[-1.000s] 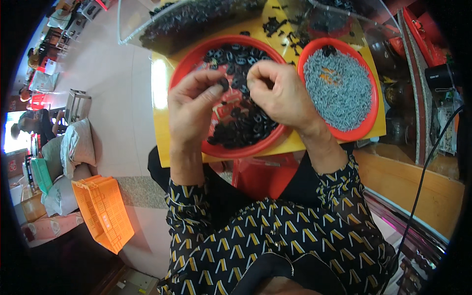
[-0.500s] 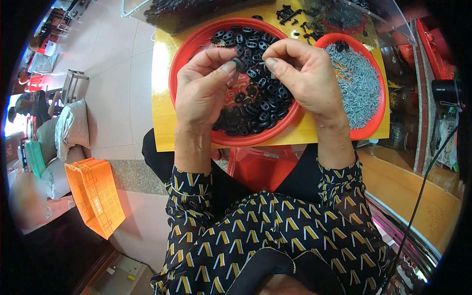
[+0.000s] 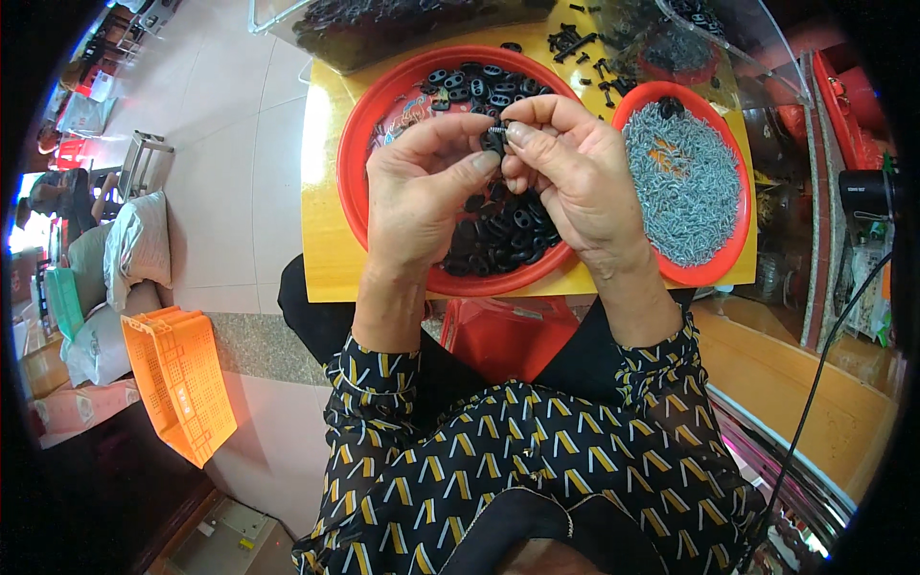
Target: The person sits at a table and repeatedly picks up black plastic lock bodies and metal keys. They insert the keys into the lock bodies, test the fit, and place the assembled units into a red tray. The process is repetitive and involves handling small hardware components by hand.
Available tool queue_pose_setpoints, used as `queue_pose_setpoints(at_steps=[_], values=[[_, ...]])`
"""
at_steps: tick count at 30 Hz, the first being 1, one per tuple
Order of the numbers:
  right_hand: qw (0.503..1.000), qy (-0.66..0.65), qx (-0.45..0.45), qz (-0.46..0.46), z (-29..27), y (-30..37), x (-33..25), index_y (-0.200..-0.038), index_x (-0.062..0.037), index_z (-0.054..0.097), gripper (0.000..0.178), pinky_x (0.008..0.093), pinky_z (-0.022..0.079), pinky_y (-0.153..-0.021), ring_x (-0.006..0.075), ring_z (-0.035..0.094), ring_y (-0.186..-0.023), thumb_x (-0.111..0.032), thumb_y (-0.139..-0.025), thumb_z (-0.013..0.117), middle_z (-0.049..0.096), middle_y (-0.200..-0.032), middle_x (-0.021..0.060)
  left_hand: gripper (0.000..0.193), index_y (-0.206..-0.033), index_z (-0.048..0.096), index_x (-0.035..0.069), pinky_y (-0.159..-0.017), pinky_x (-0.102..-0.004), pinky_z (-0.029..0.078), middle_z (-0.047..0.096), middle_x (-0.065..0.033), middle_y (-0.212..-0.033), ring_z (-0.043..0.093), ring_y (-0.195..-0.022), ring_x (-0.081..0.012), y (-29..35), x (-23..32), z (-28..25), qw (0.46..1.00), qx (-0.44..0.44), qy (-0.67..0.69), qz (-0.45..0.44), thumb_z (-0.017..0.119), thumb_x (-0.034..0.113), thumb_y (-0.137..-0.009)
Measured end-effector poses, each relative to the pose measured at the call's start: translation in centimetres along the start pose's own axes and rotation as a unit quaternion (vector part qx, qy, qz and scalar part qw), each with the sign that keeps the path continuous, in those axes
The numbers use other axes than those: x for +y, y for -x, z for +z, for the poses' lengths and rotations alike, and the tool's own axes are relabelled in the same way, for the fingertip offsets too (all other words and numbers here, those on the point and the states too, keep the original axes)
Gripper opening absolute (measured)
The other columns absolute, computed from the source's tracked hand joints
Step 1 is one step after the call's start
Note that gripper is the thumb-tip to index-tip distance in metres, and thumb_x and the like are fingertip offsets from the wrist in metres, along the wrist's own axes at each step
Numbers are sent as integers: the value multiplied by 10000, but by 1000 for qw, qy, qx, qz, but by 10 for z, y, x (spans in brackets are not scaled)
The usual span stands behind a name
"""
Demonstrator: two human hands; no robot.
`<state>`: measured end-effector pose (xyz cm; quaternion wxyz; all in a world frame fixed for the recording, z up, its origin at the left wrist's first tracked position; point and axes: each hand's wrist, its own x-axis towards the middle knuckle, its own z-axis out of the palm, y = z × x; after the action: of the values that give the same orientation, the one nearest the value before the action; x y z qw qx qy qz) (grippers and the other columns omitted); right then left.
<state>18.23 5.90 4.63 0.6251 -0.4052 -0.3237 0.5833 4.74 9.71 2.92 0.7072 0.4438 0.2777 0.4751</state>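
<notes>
My left hand point(image 3: 422, 177) pinches a small black oval piece point(image 3: 493, 143), which looks like a two-hole cord lock body. Against its upper side, my right hand point(image 3: 580, 168) holds a tiny metal spring point(image 3: 497, 129) between thumb and finger. The two hands meet above a round red tray point(image 3: 353, 163), where many similar black two-hole pieces point(image 3: 479, 254) lie loose. How far the spring sits inside the piece is hidden by the fingertips. To the right, a smaller red oval tray point(image 3: 704, 275) is heaped with silvery springs point(image 3: 690, 196).
Both trays rest on a yellow tabletop point(image 3: 326, 273). Black stem-like parts point(image 3: 575, 43) are scattered at its far side, near clear plastic bins point(image 3: 402, 34). An orange crate point(image 3: 182, 383) stands on the floor at left. A black cable point(image 3: 819, 374) hangs at right.
My hands have come together over the round tray, the left moving right and the right moving slightly left. The spring is now against the black piece.
</notes>
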Motion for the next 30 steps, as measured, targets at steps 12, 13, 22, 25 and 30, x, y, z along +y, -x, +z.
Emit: queue_pose_setpoints(at_steps=[12, 13, 22, 25, 30], values=[[999, -27, -8, 22, 0, 1, 0, -928, 11, 530, 147, 188, 440, -543, 77, 546, -631, -67, -805, 553, 567, -765, 40, 271, -998, 562, -36, -637, -210, 466, 589, -53, -804, 565, -704, -104, 3, 3, -4, 997, -16, 70, -39, 613, -38, -732], [1000, -17, -5, 21, 1, 1, -1, -924, 9, 533, 144, 187, 438, -540, 76, 544, -627, -65, -802, 555, 568, -761, 36, 269, -1003, 557, -34, -634, -210, 465, 587, -53, -806, 564, -703, -103, 3, 4, -5, 996, -15, 77, -40, 607, -31, -739], [995, 97, -4, 8, 4, 7, -7, -890, -23, 564, 94, 171, 421, -518, 44, 532, -614, -56, -802, 552, 584, -770, 3, 254, -1023, 534, -20, -618, -197, 454, 572, -33, -810, 548, -696, -87, 10, 7, -23, 993, -74, 81, -42, 586, 9, -776], [993, 116, -12, 3, 6, 8, -6, -891, -17, 561, 93, 170, 422, -518, 44, 533, -615, -48, -804, 547, 585, -771, 5, 250, -1016, 536, -17, -630, -192, 452, 570, -28, -818, 544, -706, -82, 11, 8, -23, 995, -64, 61, -37, 588, -1, -772], [989, 151, -2, 1, 11, 9, -6, -884, -5, 556, 96, 171, 426, -515, 41, 528, -603, -18, -789, 552, 580, -750, 13, 250, -1004, 538, -19, -657, -194, 456, 579, -35, -838, 545, -746, -80, 13, 7, -24, 996, -53, 64, -29, 596, -20, -761]])
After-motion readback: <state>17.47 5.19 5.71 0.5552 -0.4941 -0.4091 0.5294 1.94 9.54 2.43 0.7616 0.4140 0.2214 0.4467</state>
